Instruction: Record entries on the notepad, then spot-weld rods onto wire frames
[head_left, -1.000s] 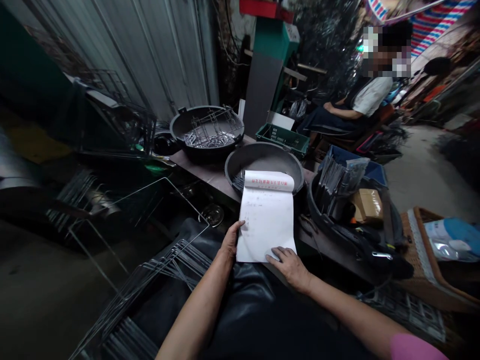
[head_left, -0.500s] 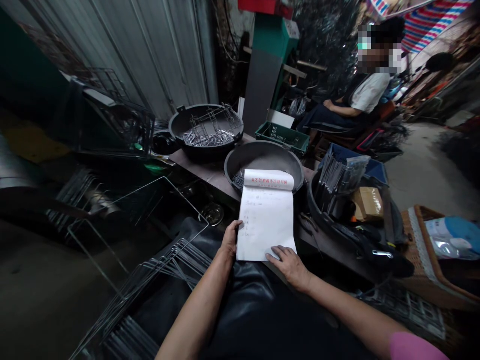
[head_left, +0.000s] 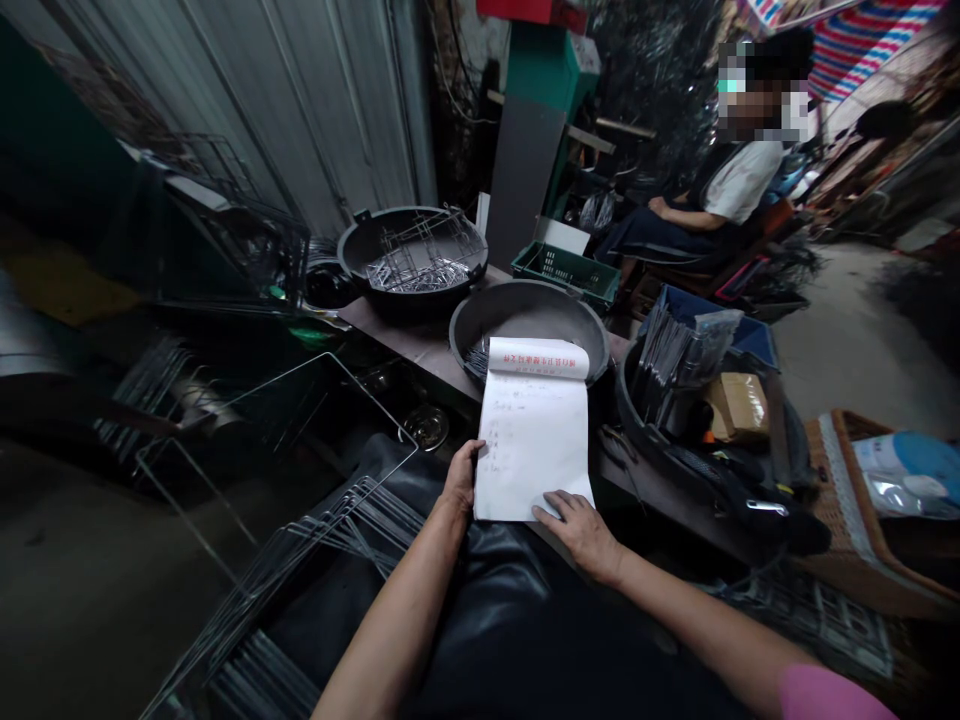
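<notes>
A white paper pad (head_left: 536, 440) is held over my lap, with faint handwriting on its page and its top sheet curled over, showing red print. My left hand (head_left: 460, 482) grips the pad's left edge, thumb on top; its other fingers are hidden beneath. My right hand (head_left: 579, 535) rests on the page's lower right corner, fingers stretched across the paper. Just beyond the pad stands a round dark pan (head_left: 529, 300), partly covered by the curled sheet, with thin metal pieces in it.
Bent wire frames (head_left: 337, 520) lie to my left. Another pan (head_left: 412, 215) holds wire parts. At right are a dark basin (head_left: 637, 425) with metal rods and a wicker basket (head_left: 840, 500). A green basket (head_left: 562, 270) stands further back, near a seated person (head_left: 735, 190).
Both hands and the pad stay practically in place. The view has shifted very slightly.
</notes>
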